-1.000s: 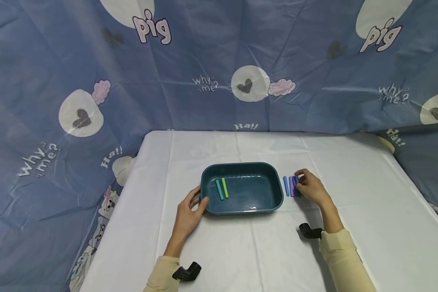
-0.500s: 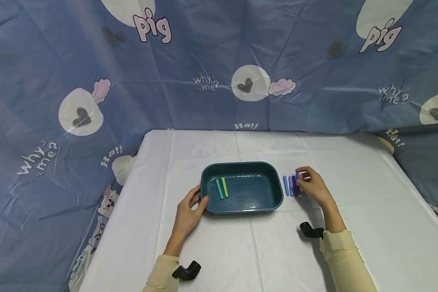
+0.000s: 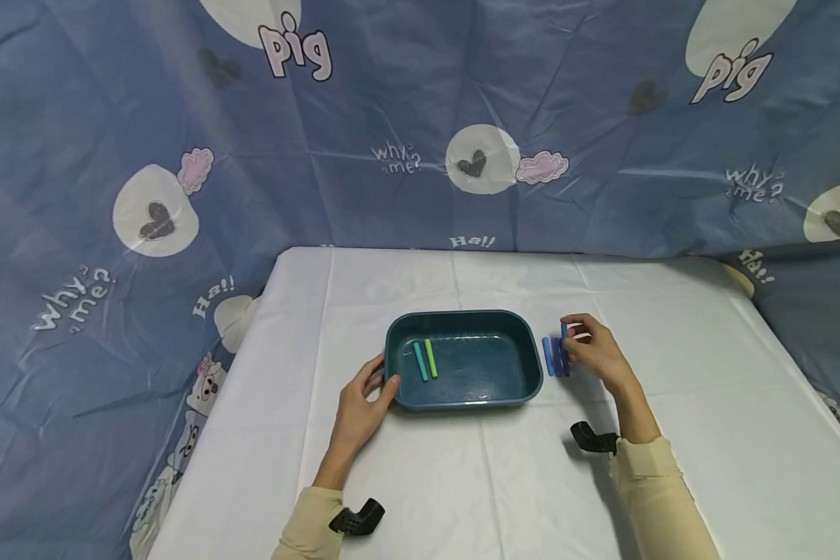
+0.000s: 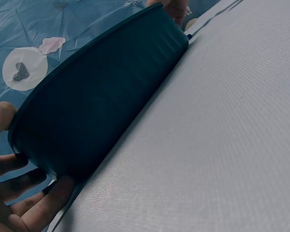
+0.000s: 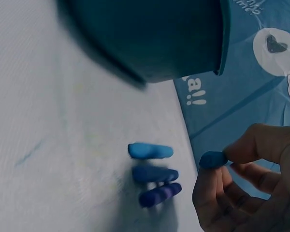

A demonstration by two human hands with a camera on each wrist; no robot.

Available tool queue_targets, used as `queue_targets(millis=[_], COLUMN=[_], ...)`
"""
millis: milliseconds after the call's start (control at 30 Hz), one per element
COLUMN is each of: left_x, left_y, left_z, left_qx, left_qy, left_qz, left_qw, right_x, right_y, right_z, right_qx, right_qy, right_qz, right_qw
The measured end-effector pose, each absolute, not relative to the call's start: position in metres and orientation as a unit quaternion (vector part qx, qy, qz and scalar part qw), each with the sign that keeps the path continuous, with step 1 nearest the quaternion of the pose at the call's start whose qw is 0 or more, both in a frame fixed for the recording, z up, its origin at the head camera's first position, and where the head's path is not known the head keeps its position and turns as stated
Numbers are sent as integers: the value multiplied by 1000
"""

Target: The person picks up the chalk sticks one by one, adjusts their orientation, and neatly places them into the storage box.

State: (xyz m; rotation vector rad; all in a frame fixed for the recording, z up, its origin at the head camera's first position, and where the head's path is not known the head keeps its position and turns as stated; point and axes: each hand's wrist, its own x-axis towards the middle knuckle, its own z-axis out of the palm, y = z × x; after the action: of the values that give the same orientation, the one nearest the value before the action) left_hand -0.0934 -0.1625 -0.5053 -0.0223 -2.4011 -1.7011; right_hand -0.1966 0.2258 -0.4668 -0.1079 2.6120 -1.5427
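My left hand grips the left end of a dark teal tray, thumb at the rim and fingers against the outer wall. Inside lie a teal chalk stick and a lime green chalk stick, side by side. Right of the tray, my right hand pinches a blue chalk stick between thumb and fingers, raised above the cloth. Below it in the right wrist view rest a light blue stick, a darker blue stick and a purple stick, in a row.
A white cloth covers the table, with faint coloured smudges near the sticks. Behind and to the left hangs a blue printed curtain. Black wrist mounts stick out from both sleeves.
My right hand has lifted the blue chalk stick from the right end of the row and shifted it slightly up and left. The left hand and tray stay put.
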Motion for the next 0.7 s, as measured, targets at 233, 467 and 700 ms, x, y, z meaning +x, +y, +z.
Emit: queue_targets(millis=[233, 467, 700], left_x=[-93, -94, -93], left_y=[-162, -162, -163], left_z=[-504, -504, -504], left_qx=[-6, -11, 6], left_qy=[-816, -817, -817], left_qz=[-571, -569, -571], left_qw=[93, 94, 79], right_x=[-197, -199, -202], right_y=[221, 215, 206], right_z=[-462, -460, -457], right_qx=[-43, -53, -79], right_qy=[852, 846, 837], right_qz=[-519, -528, -539], right_qw=[58, 55, 60])
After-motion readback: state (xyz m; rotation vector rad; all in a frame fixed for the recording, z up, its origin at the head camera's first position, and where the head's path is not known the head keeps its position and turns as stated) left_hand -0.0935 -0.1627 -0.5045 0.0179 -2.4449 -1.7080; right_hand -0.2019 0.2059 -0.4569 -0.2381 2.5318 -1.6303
